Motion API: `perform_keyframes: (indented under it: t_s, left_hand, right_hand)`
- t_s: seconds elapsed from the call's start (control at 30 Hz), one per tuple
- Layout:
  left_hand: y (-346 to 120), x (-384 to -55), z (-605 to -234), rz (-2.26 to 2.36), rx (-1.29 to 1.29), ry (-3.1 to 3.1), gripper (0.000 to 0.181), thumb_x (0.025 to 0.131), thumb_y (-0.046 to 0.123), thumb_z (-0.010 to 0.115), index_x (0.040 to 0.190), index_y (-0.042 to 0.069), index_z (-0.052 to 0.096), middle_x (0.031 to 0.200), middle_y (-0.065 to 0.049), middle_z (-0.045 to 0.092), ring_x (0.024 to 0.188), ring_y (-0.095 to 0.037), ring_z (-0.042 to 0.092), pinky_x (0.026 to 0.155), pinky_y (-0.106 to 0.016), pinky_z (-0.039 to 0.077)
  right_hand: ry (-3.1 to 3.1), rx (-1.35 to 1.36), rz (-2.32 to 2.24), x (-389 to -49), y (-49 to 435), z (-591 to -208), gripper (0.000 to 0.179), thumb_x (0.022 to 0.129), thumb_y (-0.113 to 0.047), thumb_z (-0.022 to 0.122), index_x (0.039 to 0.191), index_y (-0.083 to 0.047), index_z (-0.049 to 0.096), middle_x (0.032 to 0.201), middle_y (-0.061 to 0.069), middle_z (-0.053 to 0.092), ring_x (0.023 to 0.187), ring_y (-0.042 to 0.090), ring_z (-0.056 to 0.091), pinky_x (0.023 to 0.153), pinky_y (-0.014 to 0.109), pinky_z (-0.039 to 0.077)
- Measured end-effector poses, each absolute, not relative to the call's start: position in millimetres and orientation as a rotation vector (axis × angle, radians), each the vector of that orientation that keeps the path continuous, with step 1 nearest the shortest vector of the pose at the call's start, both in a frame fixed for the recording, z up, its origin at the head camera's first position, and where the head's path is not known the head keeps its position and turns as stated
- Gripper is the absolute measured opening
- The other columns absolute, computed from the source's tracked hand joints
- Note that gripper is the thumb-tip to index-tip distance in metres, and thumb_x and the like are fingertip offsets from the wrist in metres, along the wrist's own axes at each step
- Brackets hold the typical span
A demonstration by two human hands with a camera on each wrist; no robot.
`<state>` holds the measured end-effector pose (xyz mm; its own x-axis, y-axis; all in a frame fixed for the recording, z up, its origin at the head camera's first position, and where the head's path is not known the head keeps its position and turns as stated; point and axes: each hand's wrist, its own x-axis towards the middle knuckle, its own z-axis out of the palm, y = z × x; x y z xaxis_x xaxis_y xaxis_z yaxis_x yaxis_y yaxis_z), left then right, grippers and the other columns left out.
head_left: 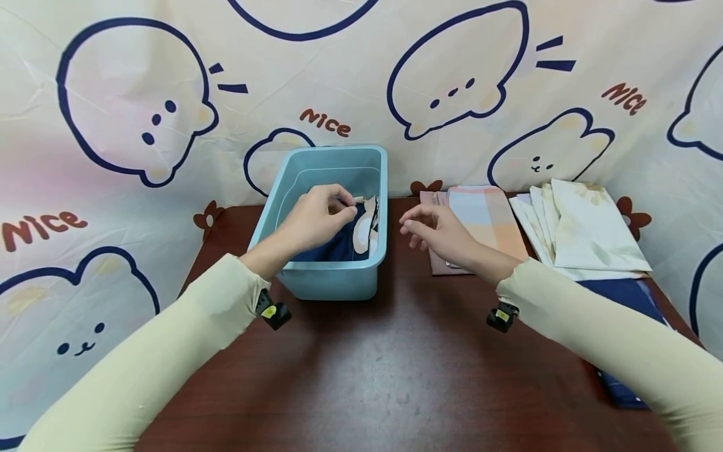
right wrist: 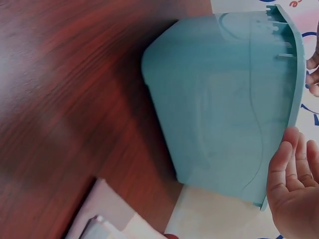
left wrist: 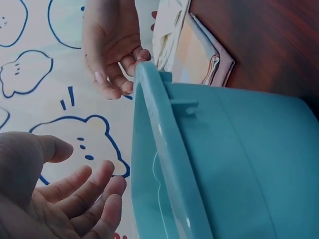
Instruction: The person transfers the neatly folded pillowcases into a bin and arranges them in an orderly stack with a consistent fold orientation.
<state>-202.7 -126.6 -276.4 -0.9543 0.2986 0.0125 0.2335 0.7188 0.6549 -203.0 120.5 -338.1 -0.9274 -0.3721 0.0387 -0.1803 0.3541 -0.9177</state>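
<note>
Loosely bent and holding nothing, a left hand [head_left: 316, 216] hovers above a smooth, rectangular light-blue plastic bin [head_left: 333, 285], dark-blue fabric [head_left: 333, 248] inside; a right hand [head_left: 443, 235], equally relaxed and unladen, hangs beside it. Open-topped, the bin stretches lengthwise away from the person on a glossy red-brown table [head_left: 384, 376], before a wrinkled, cartoon-printed backdrop [head_left: 361, 81].

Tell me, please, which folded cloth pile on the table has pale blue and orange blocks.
The leftmost folded pile, beside the blue plastic bin; the mostly white pile and navy pile farther right lack those coloured blocks.
</note>
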Motion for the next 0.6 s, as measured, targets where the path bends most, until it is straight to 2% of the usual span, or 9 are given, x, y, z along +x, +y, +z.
perform_keyframes:
  t_s: [0.17, 0.6]
  left_hand:
    - [-122, -199, -277, 1.047, 0.472, 2.816, 0.021, 0.095, 0.028, 0.056, 0.108, 0.013, 0.064, 0.101, -0.005, 0.072, 0.092, -0.018, 0.067, 0.085, -0.037, 0.051]
    - [-108, -187, -273, 1.075, 0.547, 2.754, 0.020, 0.096, 0.024, 0.056, 0.111, 0.013, 0.063, 0.104, -0.004, 0.072, 0.091, -0.016, 0.067, 0.081, -0.035, 0.053]
  right_hand:
    - [2.443, -0.518, -1.594, -199, 132, -343, 0.023, 0.100, -0.019, 0.051, 0.115, -0.005, 0.062, 0.103, 0.009, 0.067, 0.075, 0.018, 0.065, 0.066, 0.026, 0.054]
    - [2.447, -0.546, -1.543, -190, 157, -353, 0.023, 0.100, -0.018, 0.050, 0.114, -0.003, 0.062, 0.105, 0.015, 0.067, 0.072, 0.015, 0.062, 0.059, 0.023, 0.051]
